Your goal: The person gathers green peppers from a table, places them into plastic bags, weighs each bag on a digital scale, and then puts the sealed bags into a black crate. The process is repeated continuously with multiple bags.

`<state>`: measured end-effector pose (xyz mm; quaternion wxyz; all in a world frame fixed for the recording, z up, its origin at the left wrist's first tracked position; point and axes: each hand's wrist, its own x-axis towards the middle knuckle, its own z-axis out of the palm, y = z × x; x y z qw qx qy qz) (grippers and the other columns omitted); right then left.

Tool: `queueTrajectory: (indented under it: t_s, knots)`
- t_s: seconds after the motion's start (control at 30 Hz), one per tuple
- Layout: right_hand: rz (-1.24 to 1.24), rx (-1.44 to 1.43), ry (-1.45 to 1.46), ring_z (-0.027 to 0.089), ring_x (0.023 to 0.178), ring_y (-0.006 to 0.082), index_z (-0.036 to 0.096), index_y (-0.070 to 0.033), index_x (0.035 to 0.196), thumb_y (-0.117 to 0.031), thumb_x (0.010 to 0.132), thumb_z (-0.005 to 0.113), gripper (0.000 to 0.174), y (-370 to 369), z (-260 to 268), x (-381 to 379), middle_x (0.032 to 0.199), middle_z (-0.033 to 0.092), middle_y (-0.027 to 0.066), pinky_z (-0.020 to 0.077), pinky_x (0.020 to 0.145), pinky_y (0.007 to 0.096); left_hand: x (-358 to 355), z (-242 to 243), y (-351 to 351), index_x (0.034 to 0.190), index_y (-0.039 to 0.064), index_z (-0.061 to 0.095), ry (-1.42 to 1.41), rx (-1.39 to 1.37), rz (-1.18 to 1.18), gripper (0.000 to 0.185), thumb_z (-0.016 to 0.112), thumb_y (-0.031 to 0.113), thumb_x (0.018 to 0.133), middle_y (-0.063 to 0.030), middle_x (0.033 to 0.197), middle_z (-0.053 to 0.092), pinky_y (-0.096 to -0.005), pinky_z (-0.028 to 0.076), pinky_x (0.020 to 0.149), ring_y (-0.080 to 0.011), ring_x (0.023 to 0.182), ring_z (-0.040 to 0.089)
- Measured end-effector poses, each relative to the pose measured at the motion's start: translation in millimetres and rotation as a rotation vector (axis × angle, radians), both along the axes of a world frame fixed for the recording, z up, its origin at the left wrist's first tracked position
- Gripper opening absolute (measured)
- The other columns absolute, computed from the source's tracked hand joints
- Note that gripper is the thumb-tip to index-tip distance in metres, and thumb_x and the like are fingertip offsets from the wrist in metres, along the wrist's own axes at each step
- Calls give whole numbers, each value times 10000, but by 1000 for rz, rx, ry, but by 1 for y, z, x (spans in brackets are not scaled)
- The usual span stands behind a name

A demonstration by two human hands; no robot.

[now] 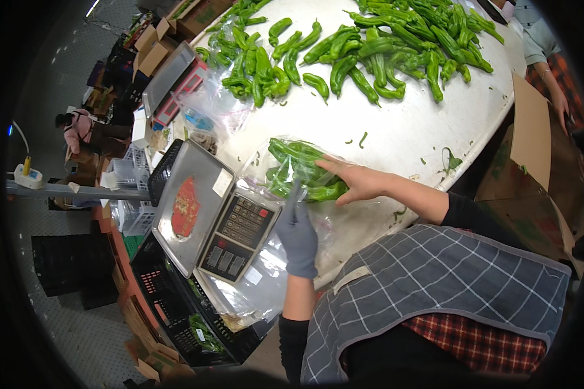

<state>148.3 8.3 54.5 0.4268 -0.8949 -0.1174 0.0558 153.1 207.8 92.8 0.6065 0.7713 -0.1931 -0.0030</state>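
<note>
A clear plastic bag (292,146) of green peppers (326,190) lies on the white table, just right of a digital scale (243,223). My right hand (357,182), bare, grips the right side of the bag, thumb and fingers spread around the peppers. Against the bag's near left side is my left hand (298,238) in a grey glove; its fingers are blurred, so whether they grip the film cannot be told. The scale's metal pan (194,204) carries a red patch and holds no bag. Loose green peppers (379,53) are heaped across the far part of the table.
Flat clear plastic bags (260,287) lie beside the scale, above a black crate (175,311). A second scale (168,80) stands at the upper left. To the right are an open cardboard box (530,141) and a co-worker's arm (555,92). Another person (80,131) is at far left.
</note>
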Motion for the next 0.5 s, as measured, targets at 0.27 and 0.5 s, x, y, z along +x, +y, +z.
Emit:
queueTrajectory:
  t_s: [0.27,0.5]
  knots:
    - [-51,-45,-145,359,1229,335,309,-86,1340,-120,661,711,790,-9,-9,-34,1378,283,172,343,1003,360,5,-2,2,1227,0,510,226,-59,71,337,439,81,907,-117,1144,587,-231,411,832,-118,996,544]
    - [-127,-358,-403,536,915,282,532,-71,1137,-162,676,691,496,-1,-40,-46,1074,545,117,451,743,333,3,3,4,1218,1,520,226,37,53,327,436,93,915,-49,1008,614,-188,390,635,-46,720,486]
